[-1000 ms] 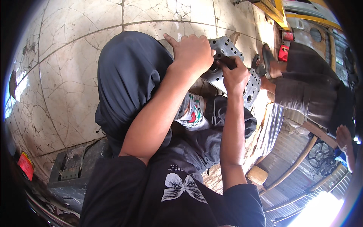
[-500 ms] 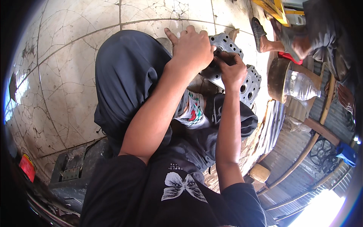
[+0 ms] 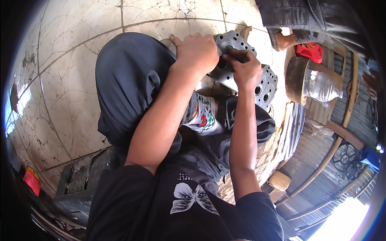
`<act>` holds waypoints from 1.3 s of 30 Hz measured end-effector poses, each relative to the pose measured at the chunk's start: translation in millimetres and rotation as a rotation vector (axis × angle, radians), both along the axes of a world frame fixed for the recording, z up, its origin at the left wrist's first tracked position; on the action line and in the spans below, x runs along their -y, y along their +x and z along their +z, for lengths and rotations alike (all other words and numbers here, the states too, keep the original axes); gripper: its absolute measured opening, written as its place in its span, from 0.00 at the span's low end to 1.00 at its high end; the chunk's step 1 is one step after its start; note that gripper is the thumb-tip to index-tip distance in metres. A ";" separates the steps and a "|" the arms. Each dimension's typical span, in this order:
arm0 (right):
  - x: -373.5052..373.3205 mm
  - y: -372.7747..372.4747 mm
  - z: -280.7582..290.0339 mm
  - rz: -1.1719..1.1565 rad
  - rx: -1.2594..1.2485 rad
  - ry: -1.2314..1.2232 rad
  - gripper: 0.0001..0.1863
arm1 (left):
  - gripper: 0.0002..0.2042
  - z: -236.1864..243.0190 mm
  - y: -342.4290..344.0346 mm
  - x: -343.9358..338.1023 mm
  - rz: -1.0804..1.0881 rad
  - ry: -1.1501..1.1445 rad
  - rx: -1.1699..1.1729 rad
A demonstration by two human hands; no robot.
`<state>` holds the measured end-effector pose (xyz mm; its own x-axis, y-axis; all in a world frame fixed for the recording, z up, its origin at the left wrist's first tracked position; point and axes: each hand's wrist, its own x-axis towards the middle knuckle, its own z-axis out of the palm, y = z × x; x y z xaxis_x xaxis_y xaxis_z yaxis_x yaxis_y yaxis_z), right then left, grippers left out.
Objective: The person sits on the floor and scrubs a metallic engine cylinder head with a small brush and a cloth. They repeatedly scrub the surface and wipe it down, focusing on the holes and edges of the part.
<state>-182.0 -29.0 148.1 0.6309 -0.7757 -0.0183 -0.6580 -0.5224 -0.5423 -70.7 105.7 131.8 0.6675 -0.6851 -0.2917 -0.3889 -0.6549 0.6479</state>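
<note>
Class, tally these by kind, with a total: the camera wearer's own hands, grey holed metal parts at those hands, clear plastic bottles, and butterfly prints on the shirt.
Own hands: 2 (left hand, right hand)
Grey holed metal part, partly hidden: 1
Clear plastic bottle: 1
Butterfly print: 1
Total: 5

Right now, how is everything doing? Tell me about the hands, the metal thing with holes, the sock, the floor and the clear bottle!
Left hand: fingers bent, at the metal part's edge; grip unclear.
Right hand: fingers bent over the metal part; can't tell if holding anything.
Metal part: full of holes, partly covered by hands.
Sock: being worn.
Floor tiles: cracked.
Clear bottle: see-through; can't tell if capped.
</note>
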 end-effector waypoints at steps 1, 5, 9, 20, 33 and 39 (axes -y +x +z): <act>-4.0 -0.2 1.7 -0.012 0.018 0.016 0.16 | 0.16 0.4 -0.4 -0.4 -0.010 0.010 0.004; -5.4 0.6 1.3 0.041 -0.081 -0.041 0.14 | 0.15 0.6 0.3 -0.5 -0.019 0.030 0.017; -3.1 -0.2 -2.9 -0.001 -0.051 0.008 0.15 | 0.15 1.3 -1.4 1.3 -0.038 0.047 0.012; 4.1 3.2 -3.7 0.001 0.011 0.008 0.16 | 0.16 -2.1 1.1 2.2 -0.031 0.058 0.012; -21.9 -38.6 -11.1 -0.088 0.276 0.131 0.14 | 0.17 -7.2 -0.5 -1.5 0.018 -0.116 0.103; -34.4 -86.2 -6.2 -0.272 0.766 0.701 0.12 | 0.13 6.6 -29.2 11.8 -0.065 -0.347 0.172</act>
